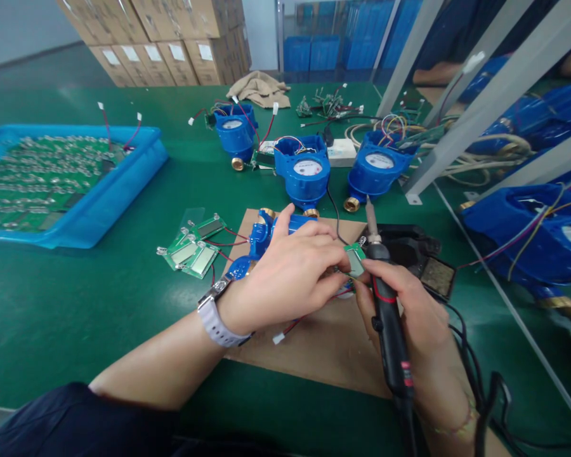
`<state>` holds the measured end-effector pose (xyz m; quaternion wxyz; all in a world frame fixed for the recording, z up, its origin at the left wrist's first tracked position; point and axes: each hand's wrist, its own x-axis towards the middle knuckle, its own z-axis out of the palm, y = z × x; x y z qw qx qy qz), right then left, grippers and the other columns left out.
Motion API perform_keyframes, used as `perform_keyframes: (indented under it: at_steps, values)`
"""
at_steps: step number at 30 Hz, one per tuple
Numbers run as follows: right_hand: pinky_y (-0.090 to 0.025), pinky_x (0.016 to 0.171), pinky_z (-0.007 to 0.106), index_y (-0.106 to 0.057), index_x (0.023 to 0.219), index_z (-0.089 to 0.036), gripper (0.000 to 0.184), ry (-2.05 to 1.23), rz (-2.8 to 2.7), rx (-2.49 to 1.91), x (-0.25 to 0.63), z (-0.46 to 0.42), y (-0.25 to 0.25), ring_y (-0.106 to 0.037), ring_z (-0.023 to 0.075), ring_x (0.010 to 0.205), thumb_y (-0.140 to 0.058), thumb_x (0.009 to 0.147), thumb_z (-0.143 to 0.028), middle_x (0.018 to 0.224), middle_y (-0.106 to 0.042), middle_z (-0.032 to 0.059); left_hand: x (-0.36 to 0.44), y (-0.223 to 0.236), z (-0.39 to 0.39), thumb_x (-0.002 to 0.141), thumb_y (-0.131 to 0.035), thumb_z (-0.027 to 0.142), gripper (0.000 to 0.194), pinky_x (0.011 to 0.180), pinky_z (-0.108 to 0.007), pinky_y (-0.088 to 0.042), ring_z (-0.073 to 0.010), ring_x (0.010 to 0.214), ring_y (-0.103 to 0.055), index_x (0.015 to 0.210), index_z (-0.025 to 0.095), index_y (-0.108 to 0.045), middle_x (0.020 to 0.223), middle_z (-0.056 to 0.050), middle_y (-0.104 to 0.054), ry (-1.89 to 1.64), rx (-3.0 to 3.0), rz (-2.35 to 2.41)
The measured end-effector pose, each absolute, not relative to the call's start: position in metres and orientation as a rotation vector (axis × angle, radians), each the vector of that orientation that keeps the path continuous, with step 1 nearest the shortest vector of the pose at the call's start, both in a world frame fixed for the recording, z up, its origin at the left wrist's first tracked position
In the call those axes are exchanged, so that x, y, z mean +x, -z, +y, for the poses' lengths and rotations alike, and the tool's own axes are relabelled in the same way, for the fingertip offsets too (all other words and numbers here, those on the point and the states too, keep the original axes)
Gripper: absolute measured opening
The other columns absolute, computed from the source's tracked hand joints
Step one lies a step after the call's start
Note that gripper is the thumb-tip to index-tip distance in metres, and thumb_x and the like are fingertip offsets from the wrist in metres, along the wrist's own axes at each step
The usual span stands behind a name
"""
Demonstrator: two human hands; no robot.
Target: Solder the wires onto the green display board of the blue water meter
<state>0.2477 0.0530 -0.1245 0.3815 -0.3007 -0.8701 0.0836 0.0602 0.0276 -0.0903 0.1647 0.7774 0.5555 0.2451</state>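
Note:
My right hand (423, 317) is wrapped round a black soldering iron (387, 336), its metal tip pointing up and away. Between my two hands is a small green circuit board (355, 259) with a grey display. My left hand (297, 266) has its thumb and forefinger closed at the board's left edge, the other fingers bent over a blue water meter (261, 240) lying on its side. My right fingertips touch the board's near side, where a thin wire shows. Much of the meter is hidden under my left hand. A cardboard sheet (309, 349) lies beneath.
More display boards (195, 247) lie to the left, near a blue tray (90, 225) full of boards. Several wired blue meters (307, 174) stand behind. A black iron stand (404, 244) and its sponge (436, 277) sit at right, beside cables and a metal frame (423, 146).

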Motion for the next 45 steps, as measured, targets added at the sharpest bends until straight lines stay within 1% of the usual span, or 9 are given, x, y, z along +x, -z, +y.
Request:
perform_keyframes:
  at_steps: [6, 11, 15, 18, 25, 31, 35, 39, 45]
  values:
    - [-0.048, 0.079, 0.019, -0.052, 0.119, -0.014, 0.043, -0.167, -2.261, -0.666, 0.253, 0.054, 0.132, -0.061, 0.0105, 0.089, -0.065, 0.08, -0.003, 0.1, -0.061, 0.0042, 0.061, 0.092, 0.027, 0.087, -0.061, 0.028, 0.016, 0.116, -0.057, 0.01, -0.02, 0.121, -0.048, 0.102, 0.022, -0.066, 0.102, 0.0, -0.062, -0.65, 2.259, 1.623]
    - [-0.045, 0.075, 0.018, -0.054, 0.119, -0.015, 0.045, -0.106, -2.232, -0.677, 0.253, 0.051, 0.135, -0.059, 0.0095, 0.084, -0.067, 0.079, -0.002, 0.096, -0.06, 0.0021, 0.059, 0.092, 0.027, 0.087, -0.059, 0.025, 0.009, 0.115, -0.054, 0.017, -0.0194, 0.13, -0.042, 0.081, 0.019, -0.063, 0.099, 0.001, -0.063, -0.627, 2.245, 1.58]
    - [-0.046, 0.069, 0.019, -0.053, 0.119, -0.015, 0.038, -0.157, -2.269, -0.657, 0.255, 0.05, 0.133, -0.058, 0.0096, 0.081, -0.061, 0.084, -0.003, 0.094, -0.058, 0.003, 0.059, 0.092, 0.028, 0.086, -0.058, 0.022, 0.006, 0.115, -0.055, 0.017, -0.0188, 0.131, -0.041, 0.089, 0.019, -0.062, 0.106, 0.001, -0.065, -0.615, 2.237, 1.564]
    - [-0.047, 0.066, 0.02, -0.052, 0.119, -0.017, 0.038, -0.158, -2.269, -0.663, 0.256, 0.05, 0.133, -0.059, 0.0107, 0.081, -0.06, 0.085, -0.004, 0.096, -0.059, 0.0034, 0.06, 0.093, 0.028, 0.084, -0.059, 0.02, 0.008, 0.115, -0.056, 0.017, -0.0199, 0.129, -0.042, 0.09, 0.02, -0.063, 0.102, 0.002, -0.065, -0.62, 2.273, 1.572]
    - [-0.048, 0.073, 0.02, -0.055, 0.118, -0.017, 0.04, -0.08, -2.19, -0.72, 0.253, 0.051, 0.138, -0.062, 0.0114, 0.087, -0.067, 0.081, -0.007, 0.1, -0.064, 0.0034, 0.058, 0.094, 0.027, 0.081, -0.06, 0.018, 0.004, 0.113, -0.059, 0.016, -0.0227, 0.129, -0.041, 0.078, 0.018, -0.061, 0.091, 0.002, -0.064, -0.581, 2.319, 1.513]
    - [-0.051, 0.077, 0.021, -0.053, 0.118, -0.014, 0.041, -0.147, -2.209, -0.691, 0.253, 0.053, 0.138, -0.063, 0.0124, 0.089, -0.065, 0.081, -0.003, 0.099, -0.064, 0.0046, 0.056, 0.095, 0.028, 0.082, -0.06, 0.016, 0.006, 0.115, -0.057, 0.014, -0.018, 0.124, -0.046, 0.087, 0.02, -0.061, 0.094, 0.003, -0.064, -0.672, 2.28, 1.498]
    - [-0.052, 0.08, 0.023, -0.052, 0.12, -0.015, 0.041, -0.188, -2.206, -0.688, 0.254, 0.053, 0.135, -0.063, 0.0135, 0.091, -0.062, 0.082, -0.003, 0.101, -0.064, 0.0056, 0.057, 0.094, 0.029, 0.087, -0.056, 0.018, 0.009, 0.116, -0.054, 0.014, -0.0162, 0.126, -0.045, 0.08, 0.02, -0.061, 0.091, 0.005, -0.064, -0.678, 2.227, 1.505]
    - [-0.053, 0.078, 0.029, -0.053, 0.12, -0.017, 0.037, -0.224, -2.207, -0.763, 0.257, 0.052, 0.131, -0.063, 0.0165, 0.089, -0.061, 0.084, -0.012, 0.096, -0.064, 0.006, 0.058, 0.093, 0.027, 0.085, -0.056, 0.019, 0.011, 0.117, -0.048, 0.015, -0.014, 0.126, -0.045, 0.076, 0.021, -0.062, 0.087, 0.006, -0.063, -0.71, 2.195, 1.547]
    - [-0.053, 0.079, 0.037, -0.056, 0.122, -0.019, 0.037, -0.274, -2.226, -0.904, 0.259, 0.051, 0.131, -0.061, 0.0222, 0.095, -0.059, 0.088, -0.032, 0.106, -0.062, 0.0101, 0.06, 0.096, 0.025, 0.082, -0.058, 0.021, 0.011, 0.116, -0.047, 0.018, -0.0153, 0.125, -0.046, 0.072, 0.02, -0.061, 0.082, 0.005, -0.063, -0.703, 2.227, 1.59]
